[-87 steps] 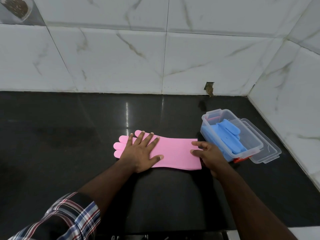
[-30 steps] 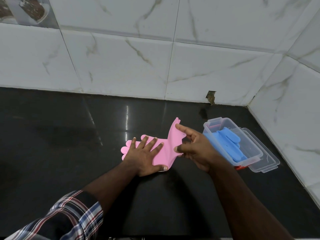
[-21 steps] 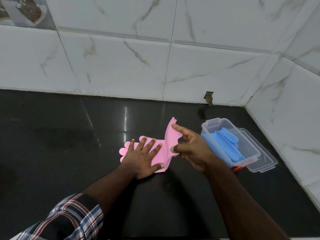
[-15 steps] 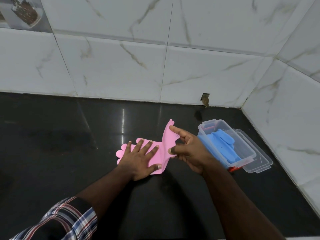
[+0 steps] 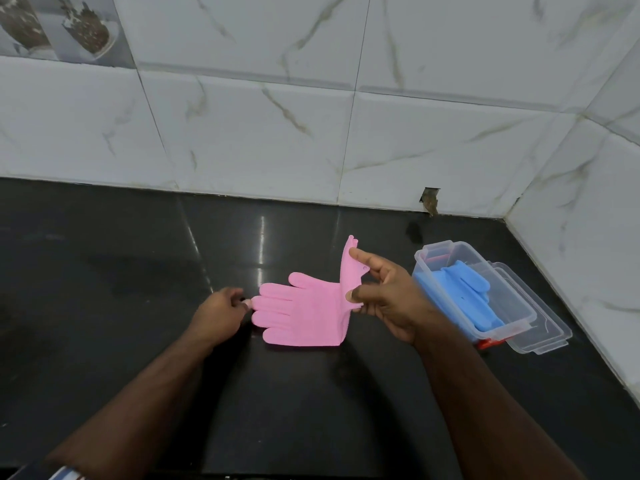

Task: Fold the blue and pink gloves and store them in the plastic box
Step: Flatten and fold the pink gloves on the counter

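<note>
The pink glove (image 5: 303, 315) lies on the black counter (image 5: 138, 289) with its fingers pointing left. Its cuff end is bent upright, and my right hand (image 5: 384, 299) pinches that raised cuff between thumb and fingers. My left hand (image 5: 221, 313) is at the glove's fingertips, fingers curled and pinching one tip. The blue glove (image 5: 467, 296) lies inside the clear plastic box (image 5: 516, 327), just right of my right hand.
The box's clear lid (image 5: 540, 337) lies against the box's right side. White marble-look tiled walls (image 5: 346, 133) close the counter at the back and on the right, forming a corner behind the box. A small hole (image 5: 430, 199) sits low in the back wall.
My left hand has slid off the glove's palm to its fingertips. My right hand still holds the cuff raised and has stayed almost still.
</note>
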